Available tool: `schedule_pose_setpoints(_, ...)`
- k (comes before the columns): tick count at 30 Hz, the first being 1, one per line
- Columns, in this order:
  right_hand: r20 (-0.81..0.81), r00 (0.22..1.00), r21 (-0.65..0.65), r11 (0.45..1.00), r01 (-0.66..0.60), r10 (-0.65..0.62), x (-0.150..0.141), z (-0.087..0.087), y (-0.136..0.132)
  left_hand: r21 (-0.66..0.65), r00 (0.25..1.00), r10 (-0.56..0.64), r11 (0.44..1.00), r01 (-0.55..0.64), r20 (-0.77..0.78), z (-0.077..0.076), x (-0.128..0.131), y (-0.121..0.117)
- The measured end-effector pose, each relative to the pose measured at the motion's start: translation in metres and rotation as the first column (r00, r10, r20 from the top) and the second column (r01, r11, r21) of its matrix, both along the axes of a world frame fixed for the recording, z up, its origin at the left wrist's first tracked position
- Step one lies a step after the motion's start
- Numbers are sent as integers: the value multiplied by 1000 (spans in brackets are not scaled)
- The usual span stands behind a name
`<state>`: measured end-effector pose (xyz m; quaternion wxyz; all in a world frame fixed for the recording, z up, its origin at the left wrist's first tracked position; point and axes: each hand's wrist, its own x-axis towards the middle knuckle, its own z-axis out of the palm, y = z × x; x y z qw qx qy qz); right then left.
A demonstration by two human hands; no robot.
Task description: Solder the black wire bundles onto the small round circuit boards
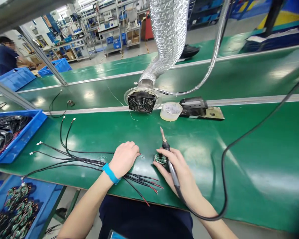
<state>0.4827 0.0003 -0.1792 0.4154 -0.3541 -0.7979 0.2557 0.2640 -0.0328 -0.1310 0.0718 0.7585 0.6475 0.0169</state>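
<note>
My left hand [124,158], with a blue wristband, is closed on a black cable [97,152] whose bare end pokes out past the fingertips. Several more black cables [143,179] run beneath that wrist, their red-and-black stripped ends toward the table's front edge and white connectors at the far left. In my right hand [180,166] lies a soldering iron [173,173], tip pointing away from me. Thumb and index finger of the same hand pinch a small round green circuit board [160,159]. A gap of bare table separates the two hands.
A fan-fronted fume duct [142,102] hangs ahead, beside a tape roll [171,111] and a soldering-iron stand [201,109]. The iron's cord [224,166] loops on the right. Blue bins hold cables [37,122] and circuit boards [48,196] at left. A co-worker [5,56] is far left.
</note>
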Motion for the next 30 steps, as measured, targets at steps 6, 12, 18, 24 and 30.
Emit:
schedule_pose_setpoints(6,-45,998,-63,997,39,-42,-1,-4,-10,-20,807,109,993,-119,580,0,1,-8)
schedule_pose_setpoints(12,-142,980,-143,977,-157,137,-4,-5,-7,-187,454,253,965,-185,854,-1,18,-20)
schedule_pose_setpoints(18,-160,975,-211,960,-184,152,-1,-8,-8,-200,394,266,959,-201,880,-1,23,-22)
schedule_pose_setpoints(24,-283,953,-56,990,-126,106,-9,8,-16,-221,371,263,964,-151,891,3,29,-26)
schedule_pose_setpoints(30,-369,927,6,998,-70,67,-14,15,-20,-330,268,346,938,-105,899,7,31,-27)
